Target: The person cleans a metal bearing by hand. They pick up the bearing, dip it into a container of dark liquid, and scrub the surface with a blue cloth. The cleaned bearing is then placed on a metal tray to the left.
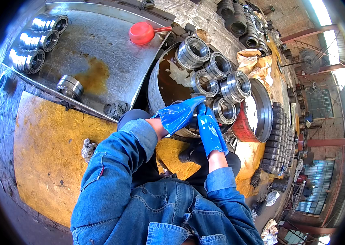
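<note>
Both my hands wear blue rubber gloves and come together over the near rim of a round drum of brown liquid. My left hand reaches in from the left, its fingers drawn together against the right glove's tip. My right hand points up and away, fingers closed together and touching the left ones. Whatever they pinch, if anything, is hidden. Just beyond and to the right, several shiny roller bearings are piled on the drum; the closest bearing sits beside my right glove.
At left a metal tray holds bearings in rows, a single bearing, a red dipper and a grey rag. A red drum stands right of the pile. Dark stacked rings lie farther right. Yellow board covers the floor.
</note>
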